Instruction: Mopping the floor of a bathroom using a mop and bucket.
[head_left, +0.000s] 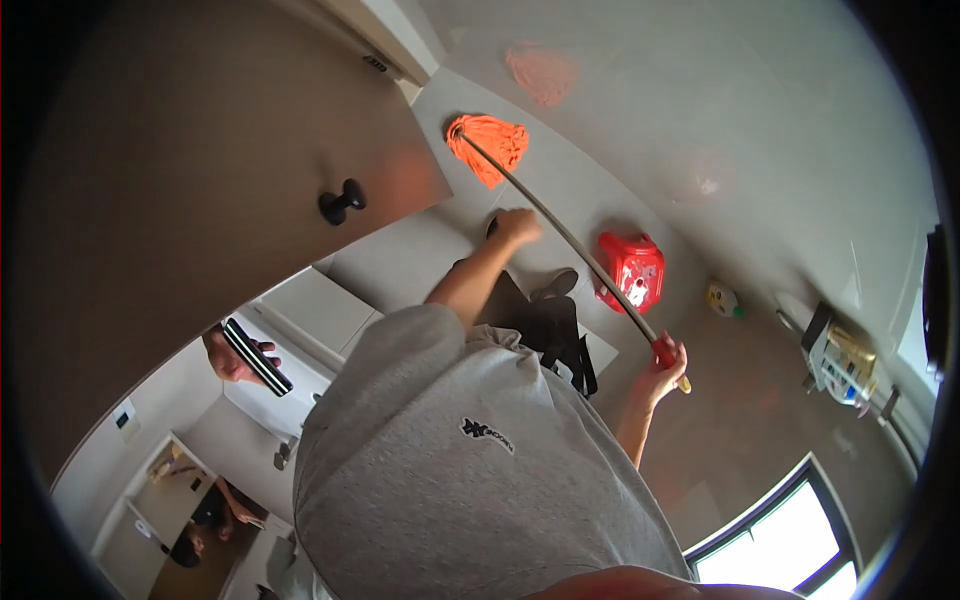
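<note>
My right hand [660,372] is wrapped round the red grip near the upper end of a mop's thin metal pole [575,248]. The pole slants away to the far left, down to an orange mop head [490,148] spread on the grey floor. My left hand [518,228] hangs beside the pole, curled into a loose fist and apparently apart from it; nothing shows in it, though its fingertips are hidden. A red plastic stool [632,272] stands on the floor just right of the pole.
A brown door [220,180] with a black knob [342,202] fills the left. Another person's hand [232,355] holds a phone [258,357] there. On the right are a bottle [722,298], a wall shelf [840,360] with toiletries and a window [780,540]. A mirror [175,500] is lower left.
</note>
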